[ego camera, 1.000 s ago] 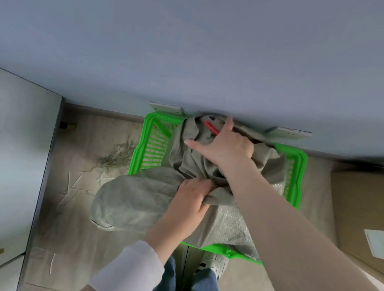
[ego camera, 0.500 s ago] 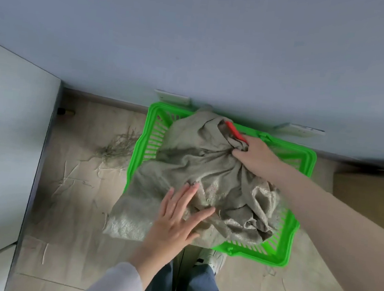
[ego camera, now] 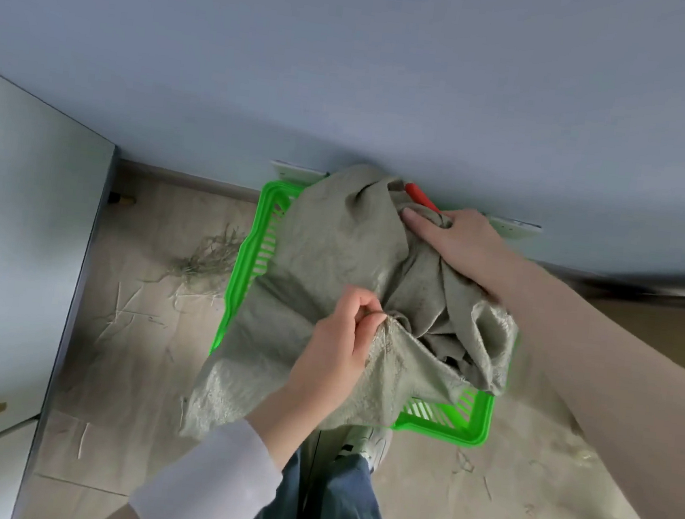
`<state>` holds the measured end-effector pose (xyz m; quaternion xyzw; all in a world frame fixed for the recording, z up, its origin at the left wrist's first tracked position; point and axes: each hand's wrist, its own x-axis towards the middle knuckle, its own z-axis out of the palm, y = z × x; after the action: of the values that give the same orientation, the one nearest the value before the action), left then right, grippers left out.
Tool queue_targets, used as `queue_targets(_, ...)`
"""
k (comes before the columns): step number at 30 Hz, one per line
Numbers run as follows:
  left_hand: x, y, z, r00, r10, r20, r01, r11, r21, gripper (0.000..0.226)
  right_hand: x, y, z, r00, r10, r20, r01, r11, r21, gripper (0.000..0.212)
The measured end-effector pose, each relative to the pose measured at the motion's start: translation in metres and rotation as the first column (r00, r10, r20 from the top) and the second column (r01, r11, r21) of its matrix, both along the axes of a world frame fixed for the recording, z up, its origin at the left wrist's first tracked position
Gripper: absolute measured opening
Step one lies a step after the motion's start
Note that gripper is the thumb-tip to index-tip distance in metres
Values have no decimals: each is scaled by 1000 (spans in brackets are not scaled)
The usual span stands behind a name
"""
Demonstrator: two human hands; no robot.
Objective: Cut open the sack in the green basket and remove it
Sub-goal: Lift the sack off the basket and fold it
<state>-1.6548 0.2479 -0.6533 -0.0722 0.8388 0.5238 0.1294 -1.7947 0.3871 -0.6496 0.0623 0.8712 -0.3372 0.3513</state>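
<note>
Head view, looking down past my knees: the green basket (ego camera: pixel 240 291) sits on the floor (ego camera: pixel 133 343) against the base of the blue wall (ego camera: pixel 352 70), and the grey-green sack (ego camera: pixel 333 250) lies crumpled across it, covering most of the inside. The sack's near left corner spills over the basket's near left rim and rests on the floor just beside my trousers (ego camera: pixel 327 507). My left hand (ego camera: pixel 331 351), in a white sleeve (ego camera: pixel 207 482), is closed in a pinch on a frayed fold of the sack close to the basket's middle, lifting that bit of cloth into a small peak. My right hand (ego camera: pixel 456 241) is at the basket's far right corner, fingers curled tight around a bunch of sack, with a red handle (ego camera: pixel 421 198) poking out past my knuckles toward the wall; I cannot tell what tool it belongs to. The near right corner of the basket shows bare slats. Loose straw-like fibres (ego camera: pixel 210 258) lie on the floor just beside the basket's left side, and a shoe (ego camera: pixel 368 443) shows under the near rim.
</note>
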Motion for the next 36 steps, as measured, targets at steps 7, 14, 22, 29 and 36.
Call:
queue_targets(7, -3, 6, 98, 990, 30, 138, -68, 958, 278, 20, -11, 9, 64, 972, 147, 184, -158, 986, 46, 57)
queue_targets(14, -16, 3, 98, 870, 99, 482, -327, 849, 415, 21, -7, 8, 36, 885, 228, 407, -210, 974, -88, 74)
queue_targets(22, -62, -3, 1, 612, 249, 750, -585, 781, 218, 18, -1, -8, -82, 915, 121, 385, -178, 977, 117, 64)
queue_targets(29, -61, -4, 11, 834, 1, 552, -73, 991, 108, 69, -6, -1, -100, 937, 175, 304, -249, 942, 225, 61)
queue_targets(36, 22, -15, 21, 732, -561, 386, 670, 494, -554, 105, 1, 12, -103, 932, 151, 329, -252, 923, 290, 59)
